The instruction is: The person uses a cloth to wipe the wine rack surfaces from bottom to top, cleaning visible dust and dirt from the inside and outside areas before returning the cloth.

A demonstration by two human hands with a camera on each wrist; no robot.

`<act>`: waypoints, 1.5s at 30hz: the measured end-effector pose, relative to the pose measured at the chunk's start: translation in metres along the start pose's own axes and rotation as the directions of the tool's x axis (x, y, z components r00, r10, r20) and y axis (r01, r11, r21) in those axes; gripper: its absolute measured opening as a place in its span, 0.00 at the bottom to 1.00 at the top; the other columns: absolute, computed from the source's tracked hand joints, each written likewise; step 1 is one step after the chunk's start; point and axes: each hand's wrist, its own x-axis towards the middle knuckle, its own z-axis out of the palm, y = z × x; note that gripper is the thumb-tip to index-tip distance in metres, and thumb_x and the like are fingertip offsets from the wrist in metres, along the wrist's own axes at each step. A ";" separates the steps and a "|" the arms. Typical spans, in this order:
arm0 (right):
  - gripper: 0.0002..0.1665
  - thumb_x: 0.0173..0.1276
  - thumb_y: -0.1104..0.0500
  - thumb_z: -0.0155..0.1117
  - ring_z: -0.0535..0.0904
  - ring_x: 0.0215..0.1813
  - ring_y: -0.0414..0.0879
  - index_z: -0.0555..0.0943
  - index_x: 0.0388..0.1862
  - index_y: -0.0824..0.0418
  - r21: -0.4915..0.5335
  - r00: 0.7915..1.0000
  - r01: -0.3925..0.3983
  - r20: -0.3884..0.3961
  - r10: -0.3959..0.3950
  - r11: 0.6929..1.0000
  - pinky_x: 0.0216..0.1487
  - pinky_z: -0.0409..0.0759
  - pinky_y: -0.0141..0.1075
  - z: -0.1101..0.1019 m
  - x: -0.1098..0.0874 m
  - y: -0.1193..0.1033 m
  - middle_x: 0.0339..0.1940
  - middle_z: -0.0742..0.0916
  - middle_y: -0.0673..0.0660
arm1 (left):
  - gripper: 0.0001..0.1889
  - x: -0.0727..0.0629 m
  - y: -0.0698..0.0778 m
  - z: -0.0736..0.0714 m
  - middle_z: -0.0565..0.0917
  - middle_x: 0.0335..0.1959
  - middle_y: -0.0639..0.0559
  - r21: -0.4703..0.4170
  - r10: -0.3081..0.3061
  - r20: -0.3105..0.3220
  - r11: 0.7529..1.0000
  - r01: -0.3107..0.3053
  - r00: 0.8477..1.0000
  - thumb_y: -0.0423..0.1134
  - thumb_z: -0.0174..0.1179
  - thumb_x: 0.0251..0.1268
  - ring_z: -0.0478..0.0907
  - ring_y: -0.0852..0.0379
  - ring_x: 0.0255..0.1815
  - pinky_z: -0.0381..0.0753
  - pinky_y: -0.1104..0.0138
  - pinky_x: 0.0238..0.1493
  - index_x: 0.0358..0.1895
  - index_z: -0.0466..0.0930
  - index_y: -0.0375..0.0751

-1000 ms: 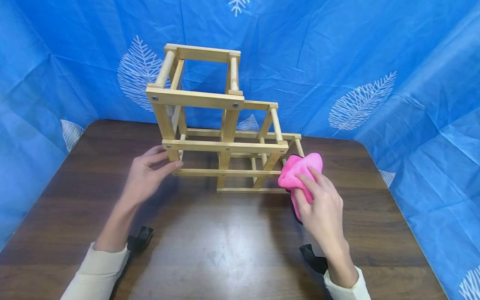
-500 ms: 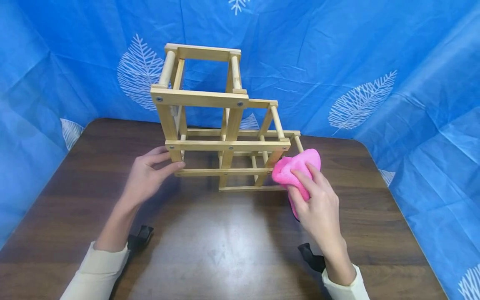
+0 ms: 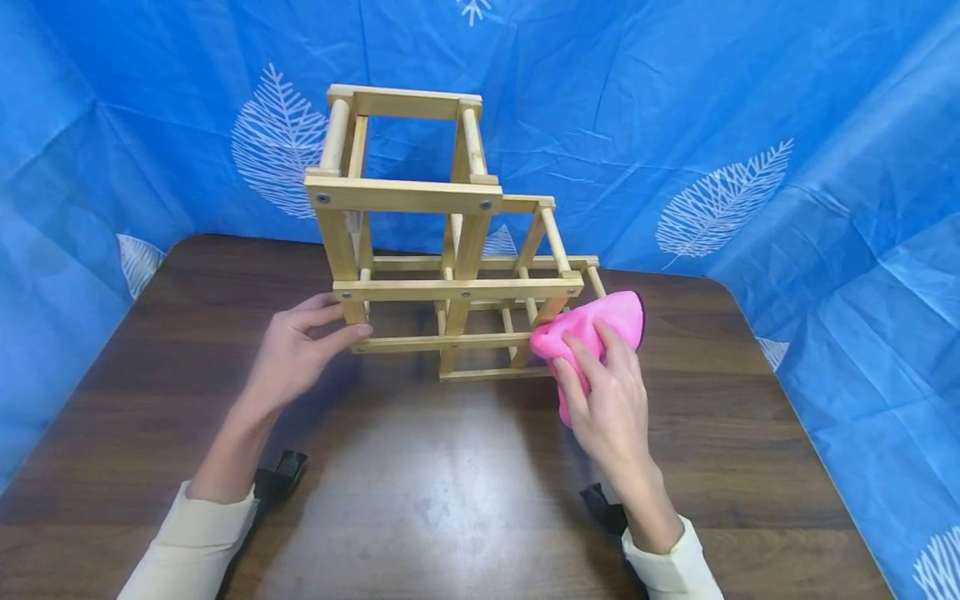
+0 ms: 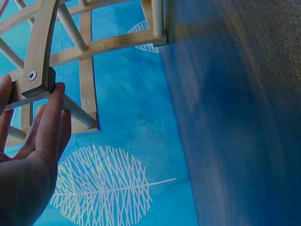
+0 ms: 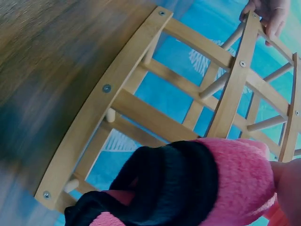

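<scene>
A stepped rack (image 3: pixel 405 197) of pale wood, with flat rails, round rods and metal screws, stands on the table toward the back. My left hand (image 3: pixel 296 346) holds its lower left corner between thumb and fingers; in the left wrist view the fingers lie against a rail end (image 4: pixel 40 56). On the other side, my right hand (image 3: pixel 611 392) grips a bunched pink cloth (image 3: pixel 622 312) with a dark edge. The cloth overlaps the rack's lower right posts and rails. Seen from the right wrist, the folded cloth (image 5: pixel 240 179) hides part of the rack and most of the hand.
The dark wooden table (image 3: pixel 450 517) extends in front of the rack and to both sides. Behind it hangs a blue curtain (image 3: pixel 585 108) with white leaf prints, which also comes round at left and right. Black straps (image 3: pixel 281 475) show at the wrists.
My right hand has moved left with the pink cloth, farther over the rack's lower right end. The rack's front has shifted slightly to the right. My left hand keeps its hold.
</scene>
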 end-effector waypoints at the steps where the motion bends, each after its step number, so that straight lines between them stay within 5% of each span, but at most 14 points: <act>1: 0.21 0.63 0.59 0.72 0.70 0.64 0.64 0.84 0.55 0.64 0.002 1.000 0.005 -0.005 -0.005 1.000 0.60 0.69 0.60 0.001 0.000 -0.001 0.63 0.77 0.69 | 0.17 0.000 0.000 0.000 0.79 0.59 0.42 -0.002 0.003 -0.001 1.000 -0.003 1.000 0.37 0.68 0.64 0.73 0.45 0.60 0.76 0.77 0.42 0.53 0.84 0.33; 14: 0.20 0.56 0.66 0.76 0.74 0.56 0.63 0.87 0.49 0.65 0.052 0.997 0.026 -0.073 -0.022 0.998 0.51 0.72 0.56 0.009 -0.002 -0.014 0.58 0.79 0.68 | 0.15 -0.001 -0.001 -0.001 0.81 0.57 0.45 -0.004 0.022 -0.008 1.000 -0.022 1.000 0.36 0.68 0.63 0.73 0.48 0.60 0.75 0.75 0.45 0.51 0.85 0.33; 25: 0.18 0.55 0.66 0.77 0.77 0.48 0.60 0.88 0.46 0.64 0.081 0.989 0.080 -0.132 -0.068 0.994 0.43 0.75 0.53 0.014 -0.005 -0.025 0.49 0.81 0.66 | 0.16 -0.001 -0.002 -0.002 0.81 0.57 0.46 0.026 0.027 -0.011 0.999 -0.027 1.000 0.37 0.68 0.63 0.73 0.49 0.61 0.74 0.65 0.50 0.52 0.85 0.34; 31: 0.17 0.54 0.65 0.77 0.77 0.46 0.60 0.89 0.45 0.63 0.085 0.987 0.087 -0.141 -0.075 0.993 0.42 0.74 0.52 0.015 -0.005 -0.029 0.47 0.81 0.66 | 0.17 0.000 -0.004 -0.001 0.80 0.57 0.45 0.015 0.020 -0.002 1.000 -0.020 1.000 0.39 0.68 0.64 0.72 0.47 0.63 0.72 0.48 0.54 0.53 0.85 0.33; 37: 0.18 0.53 0.66 0.78 0.77 0.45 0.59 0.89 0.45 0.64 0.101 0.988 0.099 -0.129 -0.086 0.990 0.41 0.74 0.51 0.015 -0.003 -0.038 0.46 0.82 0.65 | 0.17 0.000 -0.003 0.000 0.80 0.57 0.46 0.024 0.009 -0.003 1.000 -0.009 1.000 0.39 0.68 0.64 0.72 0.48 0.62 0.73 0.54 0.53 0.52 0.85 0.34; 45: 0.14 0.53 0.66 0.77 0.77 0.43 0.59 0.89 0.41 0.63 0.124 0.982 0.147 -0.135 -0.130 0.981 0.41 0.74 0.50 0.022 -0.002 -0.051 0.45 0.82 0.64 | 0.16 0.001 -0.004 0.000 0.80 0.57 0.45 -0.004 0.019 -0.007 1.000 -0.019 1.000 0.38 0.68 0.63 0.72 0.47 0.63 0.71 0.44 0.55 0.52 0.85 0.34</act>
